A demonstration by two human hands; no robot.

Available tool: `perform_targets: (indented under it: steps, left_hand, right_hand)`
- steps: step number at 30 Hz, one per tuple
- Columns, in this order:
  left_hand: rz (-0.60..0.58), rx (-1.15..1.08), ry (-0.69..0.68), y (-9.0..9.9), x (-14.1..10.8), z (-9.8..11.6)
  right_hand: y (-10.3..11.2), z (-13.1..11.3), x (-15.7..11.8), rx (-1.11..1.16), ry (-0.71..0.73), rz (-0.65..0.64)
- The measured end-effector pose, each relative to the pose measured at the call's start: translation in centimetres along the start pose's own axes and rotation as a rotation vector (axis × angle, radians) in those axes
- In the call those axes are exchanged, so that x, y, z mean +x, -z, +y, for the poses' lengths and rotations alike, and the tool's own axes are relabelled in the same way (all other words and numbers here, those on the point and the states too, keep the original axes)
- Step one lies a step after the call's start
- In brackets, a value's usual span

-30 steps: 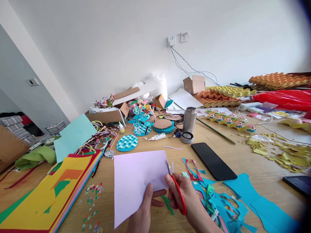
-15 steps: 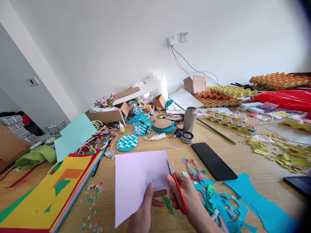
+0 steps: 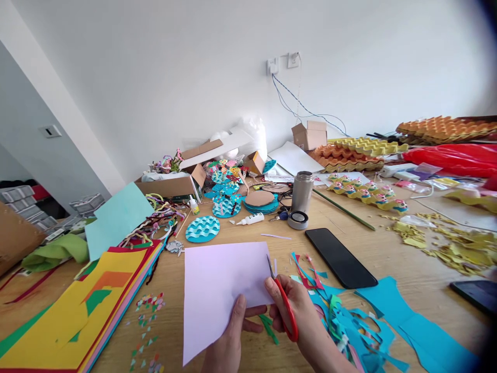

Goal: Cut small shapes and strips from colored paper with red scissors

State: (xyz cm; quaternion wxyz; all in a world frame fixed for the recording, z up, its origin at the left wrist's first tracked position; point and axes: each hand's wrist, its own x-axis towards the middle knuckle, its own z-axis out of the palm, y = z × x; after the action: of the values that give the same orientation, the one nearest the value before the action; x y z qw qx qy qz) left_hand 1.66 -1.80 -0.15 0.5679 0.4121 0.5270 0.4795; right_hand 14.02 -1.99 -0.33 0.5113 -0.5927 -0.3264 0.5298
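My left hand grips a lilac sheet of paper at its lower edge, thumb on top and fingers underneath. The sheet is held above the wooden table. In my right hand is a pair of scissors with red handles. Its blades lie at the paper's right edge and point away from me; whether they are parted is hard to see. Under and beside my right hand are green paper strips and a heap of blue paper scraps.
Coloured paper is stacked at left. Ahead stand a wavy blue disc, a glue bottle and a steel flask. A black phone lies right of the sheet. Egg trays are piled at back right.
Almost nothing differs. The view has shifted very slightly; both hands keep their hold on the paper and the scissors.
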Motion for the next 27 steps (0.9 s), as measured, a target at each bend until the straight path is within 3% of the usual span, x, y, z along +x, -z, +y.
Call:
perform_targets:
  steps: [10,17,27]
  left_hand:
    - [-0.098,-0.044,0.003,0.37,0.06,0.02]
    - [-0.064,-0.018,-0.002,0.23,-0.1,0.29]
    - [-0.136,0.058,-0.025,0.52,-0.03,0.12]
  right_hand:
    - [0.0,-0.03,-0.07,0.002,-0.012,0.007]
    - [-0.08,-0.11,-0.11,0.019,-0.041,0.017]
    - [0.04,-0.56,-0.43,0.021,0.035,0.023]
